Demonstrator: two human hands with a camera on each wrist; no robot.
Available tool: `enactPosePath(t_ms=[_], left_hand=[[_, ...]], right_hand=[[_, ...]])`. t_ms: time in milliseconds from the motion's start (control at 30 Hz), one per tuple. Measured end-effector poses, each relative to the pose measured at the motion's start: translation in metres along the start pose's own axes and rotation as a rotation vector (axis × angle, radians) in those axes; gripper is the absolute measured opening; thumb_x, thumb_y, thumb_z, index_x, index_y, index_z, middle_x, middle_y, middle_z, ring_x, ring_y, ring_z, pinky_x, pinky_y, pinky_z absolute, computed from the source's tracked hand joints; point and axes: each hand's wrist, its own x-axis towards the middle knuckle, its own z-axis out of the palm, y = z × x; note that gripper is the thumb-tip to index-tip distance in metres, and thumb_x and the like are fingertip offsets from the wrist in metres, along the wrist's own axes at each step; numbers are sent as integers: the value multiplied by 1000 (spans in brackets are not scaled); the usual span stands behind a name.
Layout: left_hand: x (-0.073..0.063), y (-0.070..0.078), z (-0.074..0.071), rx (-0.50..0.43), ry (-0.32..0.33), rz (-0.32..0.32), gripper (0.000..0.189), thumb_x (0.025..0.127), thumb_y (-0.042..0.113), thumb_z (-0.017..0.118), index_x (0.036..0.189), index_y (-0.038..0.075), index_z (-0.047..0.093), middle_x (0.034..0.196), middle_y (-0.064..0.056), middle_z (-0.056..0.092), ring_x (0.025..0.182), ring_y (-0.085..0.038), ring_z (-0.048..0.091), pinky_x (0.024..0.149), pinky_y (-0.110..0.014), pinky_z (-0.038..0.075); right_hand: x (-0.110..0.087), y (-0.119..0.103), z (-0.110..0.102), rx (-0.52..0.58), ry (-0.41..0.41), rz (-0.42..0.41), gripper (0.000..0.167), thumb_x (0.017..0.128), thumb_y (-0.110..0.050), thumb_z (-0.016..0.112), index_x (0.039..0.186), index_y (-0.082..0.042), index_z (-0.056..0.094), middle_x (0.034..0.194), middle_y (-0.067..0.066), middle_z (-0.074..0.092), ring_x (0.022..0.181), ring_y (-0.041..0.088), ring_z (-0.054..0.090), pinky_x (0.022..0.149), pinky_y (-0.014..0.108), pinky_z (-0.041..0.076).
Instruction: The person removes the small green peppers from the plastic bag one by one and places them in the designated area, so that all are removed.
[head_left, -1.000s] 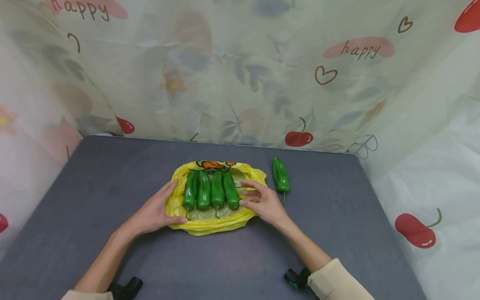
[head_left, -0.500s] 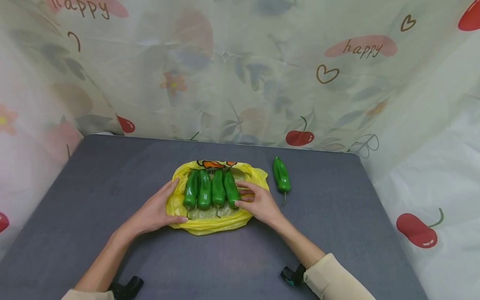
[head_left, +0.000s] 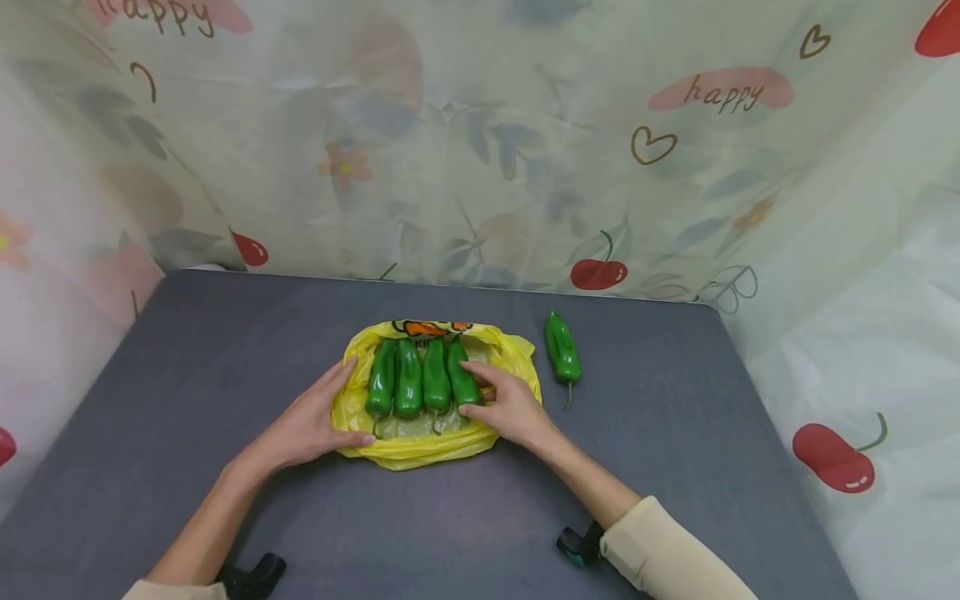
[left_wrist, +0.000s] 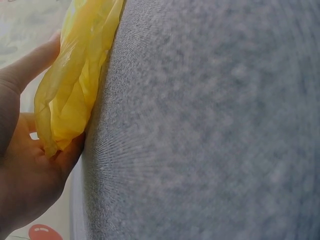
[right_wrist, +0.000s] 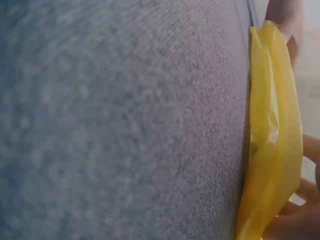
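Note:
A yellow plastic bag [head_left: 420,457] lies with its mouth spread wide, and several long green peppers are lined up side by side inside it. My left hand [head_left: 318,425] holds the bag's left side, thumb over the near rim; in the left wrist view yellow plastic sits between thumb and fingers. My right hand [head_left: 512,407] reaches over the bag's right rim. Its thumb and fingers are bent around the rightmost pepper [head_left: 461,375], near its stem end. The right wrist view shows mostly the bag's outer wall [right_wrist: 272,130], which hides that pepper.
One more green pepper [head_left: 562,348] lies on the grey tabletop [head_left: 420,533], right of the bag, stem toward me. A printed curtain [head_left: 450,167] hangs behind the far table edge and along both sides.
My right hand has moved left from the bag's right rim onto the rightmost pepper, and its fingers have closed in around it. The left hand and the peppers stay in place.

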Motion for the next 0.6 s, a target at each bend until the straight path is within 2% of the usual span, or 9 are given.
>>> enactPosePath(t_ms=[100,267,400,500,567,600], left_hand=[[0,0,0,1,1,0,118,76,44,86,159,2,13,161,-28,15,145,-47,19,110,-64,25],[0,0,0,-2,1,0,118,76,44,86,159,2,13,161,-28,15,145,-47,19,110,-64,25],[0,0,-1,-7,0,3,118,76,44,86,159,2,13,161,-28,15,145,-47,19,110,-64,25],[-1,0,-1,-12,-1,5,118,76,44,86,159,3,13,161,-27,14,145,-47,18,110,-64,24],[-1,-1,0,-14,-1,5,118,76,44,85,159,3,13,161,-27,14,145,-47,18,110,-64,25],[-1,-1,0,-15,-1,5,118,76,44,85,159,3,13,161,-27,14,145,-47,18,110,-64,25]], right_hand=[[0,-1,1,-45,0,-5,66,85,-15,80,145,-12,53,148,9,50,114,24,63,88,37,54],[0,-3,4,-131,6,-16,66,84,-17,80,145,-12,53,153,12,44,137,27,45,102,44,45],[1,-5,5,-170,8,-18,65,85,-17,79,145,-12,53,152,13,44,138,28,43,103,45,44],[1,-6,5,-196,10,-14,64,86,-18,78,145,-13,53,152,12,45,123,26,56,96,40,47],[1,-6,4,-202,8,-7,63,86,-19,78,145,-14,54,151,11,47,98,21,64,87,36,47],[1,-6,4,-201,9,-1,63,86,-19,77,145,-15,54,150,9,48,92,19,63,84,35,47]])
